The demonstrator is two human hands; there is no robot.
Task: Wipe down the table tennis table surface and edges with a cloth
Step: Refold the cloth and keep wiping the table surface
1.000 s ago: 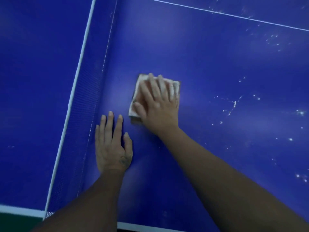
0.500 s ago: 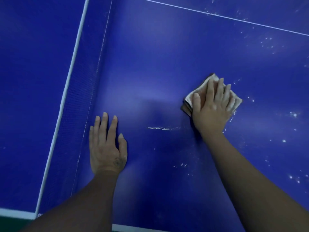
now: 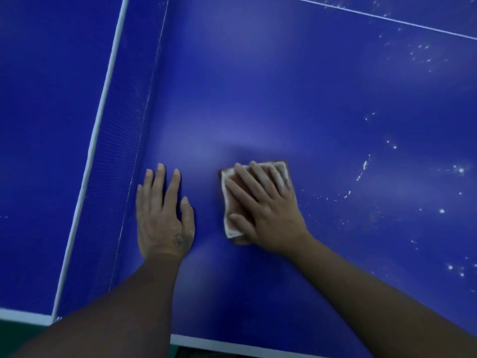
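Note:
The blue table tennis table [image 3: 258, 86] fills the view. A folded pale cloth [image 3: 232, 226] lies flat on it near the front edge. My right hand [image 3: 263, 208] presses down on the cloth with straight, spread fingers and covers most of it. My left hand [image 3: 162, 215] rests flat on the bare table surface just left of the cloth, close to the net [image 3: 113, 177], fingers straight.
The net with its white top band [image 3: 103, 104] runs from upper middle to lower left. White specks and smears [image 3: 364, 166] dot the table to the right. A white centre line [image 3: 387, 18] crosses the upper right. The white front edge [image 3: 206, 343] lies below my arms.
My right hand has slid the cloth back leftward and nearer to me, beside the left hand. The white streak seen half a second ago is gone. The left hand stayed planted.

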